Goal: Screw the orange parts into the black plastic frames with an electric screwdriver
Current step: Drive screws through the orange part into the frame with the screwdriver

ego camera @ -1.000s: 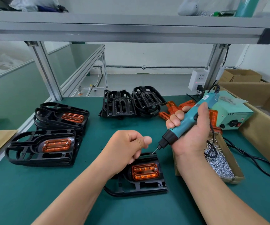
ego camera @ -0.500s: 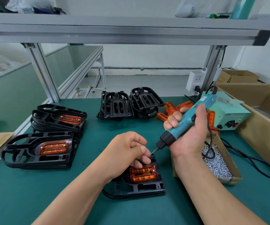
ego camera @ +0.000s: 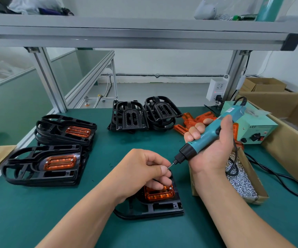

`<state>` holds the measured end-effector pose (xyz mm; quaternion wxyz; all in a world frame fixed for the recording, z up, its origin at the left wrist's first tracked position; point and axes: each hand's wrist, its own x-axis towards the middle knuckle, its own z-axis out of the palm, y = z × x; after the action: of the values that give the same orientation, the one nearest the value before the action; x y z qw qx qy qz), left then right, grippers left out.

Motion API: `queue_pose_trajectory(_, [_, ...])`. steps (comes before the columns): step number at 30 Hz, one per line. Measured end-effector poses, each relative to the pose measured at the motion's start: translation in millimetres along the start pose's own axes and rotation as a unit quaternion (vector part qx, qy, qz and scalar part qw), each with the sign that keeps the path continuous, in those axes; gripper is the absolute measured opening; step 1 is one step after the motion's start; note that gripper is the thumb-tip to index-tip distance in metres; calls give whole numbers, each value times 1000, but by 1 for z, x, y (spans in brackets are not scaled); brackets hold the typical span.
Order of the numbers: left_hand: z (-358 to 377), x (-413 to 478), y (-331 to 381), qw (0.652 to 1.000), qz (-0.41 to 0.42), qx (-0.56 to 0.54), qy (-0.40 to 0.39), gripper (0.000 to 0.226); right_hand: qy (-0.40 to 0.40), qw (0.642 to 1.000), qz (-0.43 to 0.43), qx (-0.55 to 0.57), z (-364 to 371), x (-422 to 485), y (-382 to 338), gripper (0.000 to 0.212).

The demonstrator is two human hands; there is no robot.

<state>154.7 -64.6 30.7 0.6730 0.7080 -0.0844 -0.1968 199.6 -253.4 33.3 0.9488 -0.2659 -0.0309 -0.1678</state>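
Under the left hand (ego camera: 144,170) pinching a screw (ego camera: 168,168), orange part (ego camera: 159,194); right hand (ego camera: 210,154) gripping screwdriver (ego camera: 207,136).

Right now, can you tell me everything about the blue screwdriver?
The screwdriver is a slim teal plastic tool with a black nose and a thin metal bit. It is tilted, bit pointing down and left, above the frame. The right hand wraps round its body. The bit tip meets the pinched fingertips of the left hand, where a tiny screw seems held. A black cord leaves its top end, near a white label.
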Motion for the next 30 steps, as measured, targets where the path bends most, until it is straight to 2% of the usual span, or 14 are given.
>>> queue_pose_trajectory(18, [-5, 1, -3, 999, 10, 26, -35, 16, -14, 1000, 3, -4, 1, -1, 0, 44])
queue_pose_trajectory(30, [-5, 1, -1, 991, 41, 130, -3, 19, -52, 998, -4, -37, 7, -10, 6, 41])
